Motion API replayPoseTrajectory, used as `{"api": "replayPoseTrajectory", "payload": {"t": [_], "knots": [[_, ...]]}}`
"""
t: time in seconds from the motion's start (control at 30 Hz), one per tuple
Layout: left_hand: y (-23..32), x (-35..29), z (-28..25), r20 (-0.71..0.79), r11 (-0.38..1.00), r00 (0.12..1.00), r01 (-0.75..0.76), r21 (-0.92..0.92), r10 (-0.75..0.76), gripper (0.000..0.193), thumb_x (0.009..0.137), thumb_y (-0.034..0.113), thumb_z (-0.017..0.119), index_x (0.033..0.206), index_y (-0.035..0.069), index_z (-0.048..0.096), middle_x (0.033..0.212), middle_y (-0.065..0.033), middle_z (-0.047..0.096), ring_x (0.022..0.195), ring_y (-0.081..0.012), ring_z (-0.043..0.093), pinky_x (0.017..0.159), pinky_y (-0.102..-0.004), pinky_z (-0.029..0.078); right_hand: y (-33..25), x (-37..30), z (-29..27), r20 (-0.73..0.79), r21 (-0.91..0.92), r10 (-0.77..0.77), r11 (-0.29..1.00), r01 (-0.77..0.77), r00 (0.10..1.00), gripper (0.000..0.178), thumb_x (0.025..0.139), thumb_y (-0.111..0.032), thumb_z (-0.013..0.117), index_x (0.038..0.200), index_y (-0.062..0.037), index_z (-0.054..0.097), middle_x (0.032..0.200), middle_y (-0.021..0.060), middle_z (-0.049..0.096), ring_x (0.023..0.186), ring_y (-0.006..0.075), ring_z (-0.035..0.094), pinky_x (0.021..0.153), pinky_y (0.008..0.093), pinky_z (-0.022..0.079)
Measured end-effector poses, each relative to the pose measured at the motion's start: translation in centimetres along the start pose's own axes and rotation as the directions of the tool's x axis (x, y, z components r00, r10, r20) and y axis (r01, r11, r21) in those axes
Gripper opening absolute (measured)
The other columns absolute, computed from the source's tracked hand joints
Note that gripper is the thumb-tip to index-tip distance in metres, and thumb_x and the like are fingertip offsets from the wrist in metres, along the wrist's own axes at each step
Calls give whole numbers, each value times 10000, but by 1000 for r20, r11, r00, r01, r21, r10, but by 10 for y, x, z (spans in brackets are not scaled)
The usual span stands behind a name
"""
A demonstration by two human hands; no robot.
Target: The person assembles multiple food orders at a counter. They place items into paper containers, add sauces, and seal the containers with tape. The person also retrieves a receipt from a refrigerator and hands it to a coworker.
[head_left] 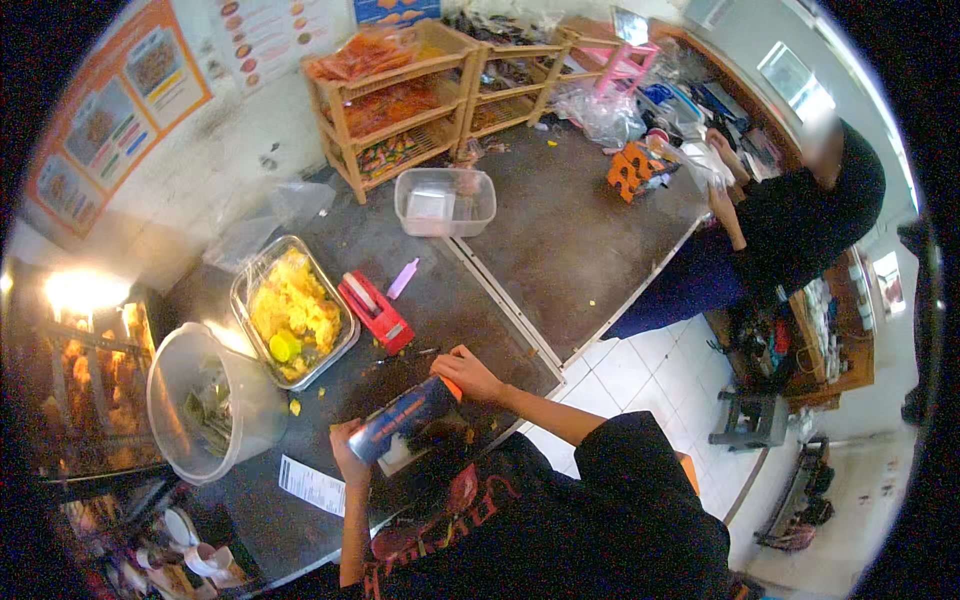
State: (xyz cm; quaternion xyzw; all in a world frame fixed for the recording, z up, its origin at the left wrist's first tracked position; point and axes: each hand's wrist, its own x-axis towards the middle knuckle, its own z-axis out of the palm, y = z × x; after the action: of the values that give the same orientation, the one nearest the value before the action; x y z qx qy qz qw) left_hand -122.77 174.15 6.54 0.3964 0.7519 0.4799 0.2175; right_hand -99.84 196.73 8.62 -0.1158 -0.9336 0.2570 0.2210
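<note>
Both hands grip a blue tube [405, 418] w/ orange cap, tilted: left hand [347, 447] wraps its base, right hand [468, 375] pinches the cap at 2 o'clock. Tray [243, 288] of yellow food at 10.

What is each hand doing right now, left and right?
Left hand: closed around the lower end of the blue packet.
Right hand: gripping the packet's orange top end.
</note>
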Motion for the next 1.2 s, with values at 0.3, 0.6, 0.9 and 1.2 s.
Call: {"api": "replayPoseTrajectory", "payload": {"t": [0.3,0.6,0.9,1.2], "knots": [[35,-16,-41,376,838,917,-308,450,135,432,865,63,502,1289,133,457,1245,-191,438,1185,-349,405,1029,-422,289,-30,-35,-25,344,-384,235,919,-93,909,614,799,-108,509,1350,-314,335,1325,119,372,1220,265,375,949,513,299],[43,-54,-3,206,881,917,390,-269,-343,560,878,164,585,1360,71,315,1223,-166,481,1136,-269,469,913,-356,424,-66,-36,4,145,409,622,670,-619,769,546,868,-353,576,1322,-126,374,1123,197,539,1015,317,548,891,386,424],[30,-61,-13,300,784,850,519,-339,-433,437,887,169,582,1262,27,410,1096,-99,545,966,-173,542,820,-290,457,-67,-17,23,139,673,592,531,-514,794,592,764,-297,721,1225,-94,410,1136,132,532,978,206,545,841,347,436],[46,-55,-46,119,327,781,388,-862,-613,422,924,421,456,1205,106,467,1148,-61,565,1013,-190,575,882,-345,459,-93,73,-16,275,775,359,466,-426,892,374,815,-229,677,1111,-71,511,980,56,609,951,150,572,836,308,450]]}}
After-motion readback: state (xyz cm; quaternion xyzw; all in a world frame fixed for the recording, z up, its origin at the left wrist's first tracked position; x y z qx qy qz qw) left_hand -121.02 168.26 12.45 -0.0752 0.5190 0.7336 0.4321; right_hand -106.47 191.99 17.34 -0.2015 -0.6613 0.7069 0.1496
